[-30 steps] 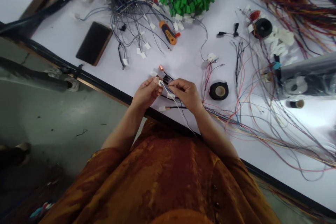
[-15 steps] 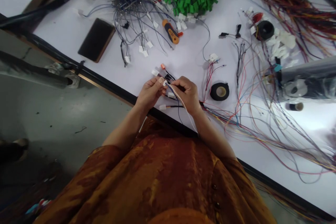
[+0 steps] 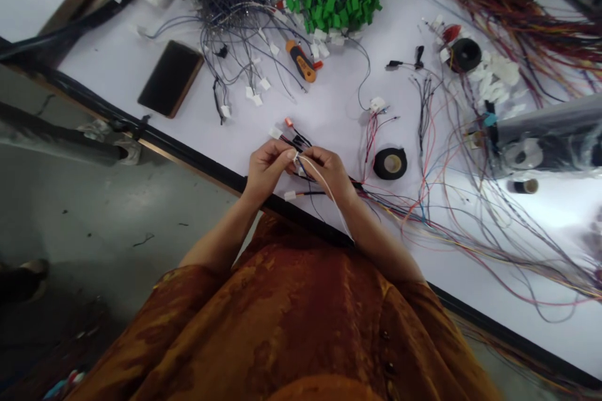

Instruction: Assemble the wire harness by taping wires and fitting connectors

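Note:
Near the table's front edge, my left hand (image 3: 267, 169) pinches a small white connector (image 3: 296, 156) between thumb and fingers. My right hand (image 3: 329, 172) is closed right beside it, its fingertips on the wires where they meet the connector. A white wire (image 3: 333, 194) runs from there under my right palm side and down over the table edge. Behind and below the fingers lie dark wires with an orange-tipped end (image 3: 288, 121) and a white connector (image 3: 290, 195). The fingers partly hide the small connector.
A black tape roll (image 3: 390, 163) lies right of my hands. An orange-black screwdriver (image 3: 301, 61), a dark flat box (image 3: 170, 79) and green connectors (image 3: 341, 9) are farther back. Loose wires (image 3: 437, 232) spread over the right side, near a plastic-wrapped roll (image 3: 550, 141).
The fingertips of both hands have come closer together around the connector. The whole view has shifted slightly, moving most table objects a little to the left.

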{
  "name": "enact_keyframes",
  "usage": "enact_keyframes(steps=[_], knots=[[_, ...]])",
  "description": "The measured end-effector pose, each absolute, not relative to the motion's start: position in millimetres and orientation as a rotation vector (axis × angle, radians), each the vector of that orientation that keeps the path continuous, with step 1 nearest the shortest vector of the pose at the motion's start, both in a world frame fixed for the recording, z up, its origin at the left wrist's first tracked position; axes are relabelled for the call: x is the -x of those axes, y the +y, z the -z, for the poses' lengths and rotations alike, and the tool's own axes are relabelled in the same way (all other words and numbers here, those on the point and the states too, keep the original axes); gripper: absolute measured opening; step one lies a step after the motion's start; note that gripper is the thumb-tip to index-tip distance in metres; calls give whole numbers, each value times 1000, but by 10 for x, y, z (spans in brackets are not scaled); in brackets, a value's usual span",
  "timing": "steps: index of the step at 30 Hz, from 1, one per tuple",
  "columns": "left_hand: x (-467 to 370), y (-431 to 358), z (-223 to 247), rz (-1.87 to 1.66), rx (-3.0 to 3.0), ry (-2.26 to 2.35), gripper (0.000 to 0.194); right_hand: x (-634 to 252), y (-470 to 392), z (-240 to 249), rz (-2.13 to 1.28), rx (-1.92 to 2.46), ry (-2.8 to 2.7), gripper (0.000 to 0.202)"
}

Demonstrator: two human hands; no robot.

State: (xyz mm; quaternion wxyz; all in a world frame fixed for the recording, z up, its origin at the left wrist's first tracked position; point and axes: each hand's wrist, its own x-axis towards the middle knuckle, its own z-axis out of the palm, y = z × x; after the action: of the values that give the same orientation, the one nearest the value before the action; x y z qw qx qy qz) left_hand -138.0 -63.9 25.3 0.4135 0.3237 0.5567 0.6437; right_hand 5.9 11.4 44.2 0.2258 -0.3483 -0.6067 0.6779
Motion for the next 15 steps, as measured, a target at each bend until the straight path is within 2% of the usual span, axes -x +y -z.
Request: enact_keyframes(steps=[9,15], knots=[[1392,-715,-263,-1434,-1060,1640,19,-41,-24,-241,-1569,808,-1785,38],[1558,-714,-237,-1327,-706,1778,15,-367,106,-264,-1188,869,-2222,17]])
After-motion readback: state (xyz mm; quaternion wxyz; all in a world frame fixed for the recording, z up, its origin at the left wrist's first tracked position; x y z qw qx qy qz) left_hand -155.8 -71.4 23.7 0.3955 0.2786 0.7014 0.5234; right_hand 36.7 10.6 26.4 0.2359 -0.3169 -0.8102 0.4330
